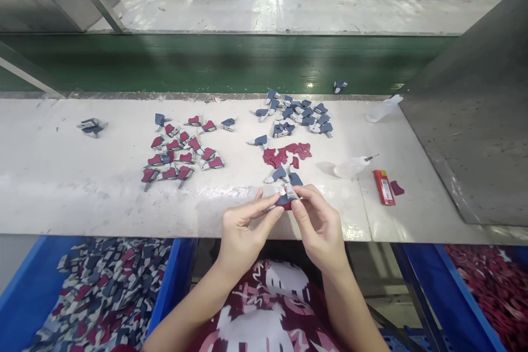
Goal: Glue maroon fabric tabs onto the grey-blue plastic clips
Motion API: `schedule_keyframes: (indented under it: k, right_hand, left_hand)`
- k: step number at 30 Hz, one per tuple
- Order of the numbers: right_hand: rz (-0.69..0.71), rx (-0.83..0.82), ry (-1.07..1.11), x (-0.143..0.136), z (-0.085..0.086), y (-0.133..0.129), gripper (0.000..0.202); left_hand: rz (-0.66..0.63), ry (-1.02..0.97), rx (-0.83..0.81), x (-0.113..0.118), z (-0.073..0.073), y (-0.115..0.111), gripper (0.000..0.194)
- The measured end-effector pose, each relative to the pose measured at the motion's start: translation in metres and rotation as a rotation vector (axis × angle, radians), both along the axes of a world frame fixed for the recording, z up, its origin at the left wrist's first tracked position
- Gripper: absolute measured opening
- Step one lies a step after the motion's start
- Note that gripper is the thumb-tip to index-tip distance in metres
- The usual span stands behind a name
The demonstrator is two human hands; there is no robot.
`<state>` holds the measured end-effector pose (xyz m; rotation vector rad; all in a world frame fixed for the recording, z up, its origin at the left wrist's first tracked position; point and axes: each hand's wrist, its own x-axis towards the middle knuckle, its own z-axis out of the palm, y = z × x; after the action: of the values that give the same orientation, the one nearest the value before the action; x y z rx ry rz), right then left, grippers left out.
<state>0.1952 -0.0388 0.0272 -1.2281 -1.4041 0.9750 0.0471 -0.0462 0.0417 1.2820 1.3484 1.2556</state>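
Observation:
Both hands meet over the front part of the white table [111, 203]. My left hand [247, 225] pinches the left end of a small blue-and-grey part with red on its lower edge [284, 201]. On the same part's right end, the thumb and fingers of my right hand [319, 225] are closed. Just beyond the fingertips lie two blue-and-grey parts [279, 174]. Thin red pieces [284, 155] are scattered behind them. A group of blue-and-grey parts [303, 113] lies farther back, and parts with red faces [181, 151] are spread to the left.
Two translucent bottles [350, 167] [383, 109], a red lighter [384, 188] and one red piece [397, 187] lie at the right. Behind runs a green belt [206, 63]. Below the edge, blue bins hold mixed parts [111, 291] and red pieces [495, 286]. A metal panel [478, 121] stands right.

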Motion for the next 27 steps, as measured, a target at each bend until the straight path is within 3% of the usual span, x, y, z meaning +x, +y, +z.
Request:
schedule_keyframes:
  k: [3,8,12,20,27]
  right_hand:
    - [-0.036,0.06,-0.061,-0.003,-0.002,-0.002,0.019]
    - [0.063,0.092,-0.07,0.005,-0.002,-0.001,0.028]
    - [0.053,0.096,-0.048,0.009,-0.001,0.001,0.028]
    - [-0.046,-0.012,0.098,-0.006,-0.004,0.001,0.02]
    - [-0.002,-0.086,0.096,-0.003,-0.016,0.005,0.026]
  left_hand:
    - [0.013,0.002,0.003,0.001,0.001,-0.002,0.025]
    - [0.048,0.011,-0.019,0.003,0.003,-0.003,0.023]
    - [0.043,0.015,-0.035,0.003,0.004,-0.003,0.022]
    - [0.065,0.071,0.077,0.005,-0.008,-0.006,0.023]
    - [0.093,0.08,0.065,0.007,-0.014,-0.002,0.021]
